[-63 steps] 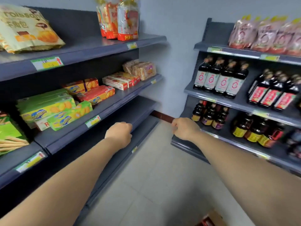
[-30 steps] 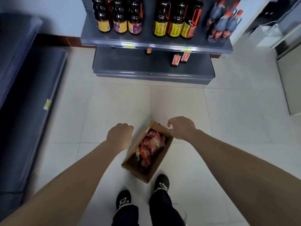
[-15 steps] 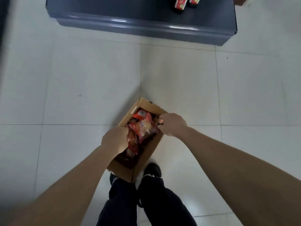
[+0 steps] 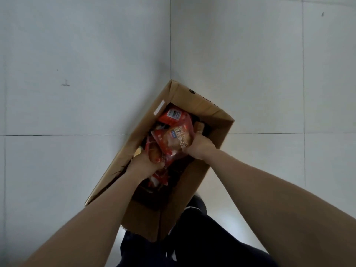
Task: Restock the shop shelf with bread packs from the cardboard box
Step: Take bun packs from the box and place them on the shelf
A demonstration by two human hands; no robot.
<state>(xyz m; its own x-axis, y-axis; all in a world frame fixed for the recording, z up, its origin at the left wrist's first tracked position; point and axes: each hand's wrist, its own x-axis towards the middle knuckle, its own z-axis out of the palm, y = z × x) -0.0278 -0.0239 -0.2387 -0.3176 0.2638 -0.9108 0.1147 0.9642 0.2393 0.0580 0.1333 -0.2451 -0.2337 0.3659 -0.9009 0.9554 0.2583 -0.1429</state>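
An open cardboard box (image 4: 194,101) stands on the tiled floor right below me, holding several red bread packs. My right hand (image 4: 200,145) grips the right side of the top bread pack (image 4: 175,139), a red and clear bag with bread showing through. My left hand (image 4: 144,164) reaches into the box and grips a second red bread pack (image 4: 154,155) just below and to the left of the first. Another red pack (image 4: 172,115) lies at the far end of the box. The shelf is out of view.
Pale floor tiles (image 4: 77,64) surround the box on the left, far and right sides. My dark trousers (image 4: 192,245) and a shoe (image 4: 198,205) are against the box's near end.
My view has dropped from the shelves to the box on the floor. Both hands have gone down into the box and closed on bread packs.
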